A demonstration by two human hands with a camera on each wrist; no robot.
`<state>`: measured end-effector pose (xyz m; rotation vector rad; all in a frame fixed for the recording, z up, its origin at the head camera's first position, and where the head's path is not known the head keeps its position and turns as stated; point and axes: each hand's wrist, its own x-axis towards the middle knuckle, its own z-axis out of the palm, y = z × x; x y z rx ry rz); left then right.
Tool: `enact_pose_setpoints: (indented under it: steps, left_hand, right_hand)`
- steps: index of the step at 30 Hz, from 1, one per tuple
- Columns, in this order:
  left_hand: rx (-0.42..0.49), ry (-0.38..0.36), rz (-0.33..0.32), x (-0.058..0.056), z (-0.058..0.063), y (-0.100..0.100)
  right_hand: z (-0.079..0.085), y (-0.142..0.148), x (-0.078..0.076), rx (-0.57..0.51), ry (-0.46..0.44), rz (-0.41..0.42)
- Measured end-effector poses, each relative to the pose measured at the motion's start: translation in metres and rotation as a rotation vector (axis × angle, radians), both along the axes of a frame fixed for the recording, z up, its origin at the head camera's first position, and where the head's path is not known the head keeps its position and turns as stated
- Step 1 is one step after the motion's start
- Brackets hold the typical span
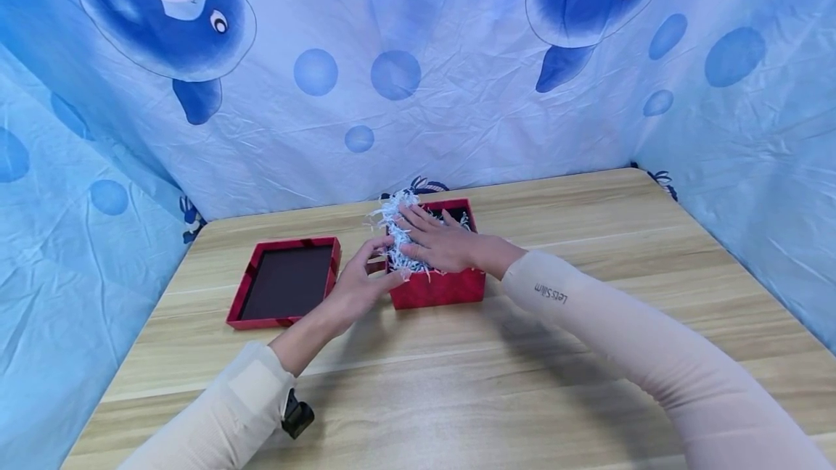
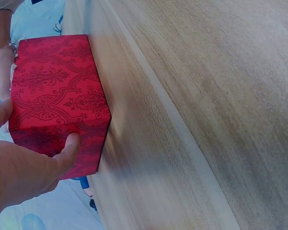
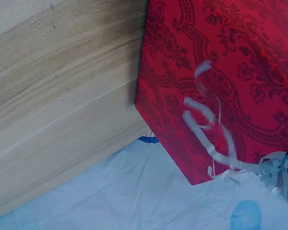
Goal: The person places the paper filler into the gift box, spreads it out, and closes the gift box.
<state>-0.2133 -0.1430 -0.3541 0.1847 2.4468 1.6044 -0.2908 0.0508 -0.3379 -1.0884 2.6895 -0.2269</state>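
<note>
A red patterned box stands on the table, its top uncovered. Pale blue-white shredded paper is heaped at its left side and spills over the rim. My right hand lies over the shreds with its fingers spread and straight, touching them. By the left end of the box is my left hand, thumb and fingers parted around the near left corner, fingers close to the shreds. In the left wrist view its thumb lies against the box side. Loose paper strips hang down the box wall in the right wrist view.
A red box lid with a dark inside lies upturned on the table to the left of the box. The wooden table ends at a blue curtain printed with dolphins behind it. Curtains also flank both sides.
</note>
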Motion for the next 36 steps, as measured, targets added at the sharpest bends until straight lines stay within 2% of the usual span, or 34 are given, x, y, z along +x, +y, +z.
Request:
enact_pose_setpoints:
  steps: [10, 15, 21, 27, 30, 33, 36]
  left_hand:
    - [0.03, -0.019, -0.007, -0.001, -0.002, 0.002]
    - [0.027, -0.021, -0.005, -0.001, -0.001, 0.002]
    - [0.018, -0.013, -0.015, 0.0, 0.003, 0.002]
    - [0.013, -0.027, -0.027, 0.012, 0.024, 0.008]
    - [0.003, -0.017, -0.027, 0.017, 0.032, 0.009]
    - [-0.004, -0.002, -0.028, 0.017, 0.031, 0.008]
    - [0.003, -0.006, -0.03, 0.017, 0.03, 0.008]
  right_hand:
    - [-0.001, 0.0, -0.005, 0.089, -0.135, -0.01]
    - [0.003, 0.0, -0.004, 0.112, -0.16, -0.012]
    - [0.015, 0.003, 0.001, 0.109, -0.107, 0.019]
    - [0.026, 0.014, 0.01, 0.037, -0.005, 0.02]
    - [0.026, 0.018, 0.012, 0.001, 0.079, 0.018]
    - [0.023, 0.019, 0.011, -0.006, 0.148, 0.015]
    - [0.016, 0.016, 0.008, 0.006, 0.178, 0.017]
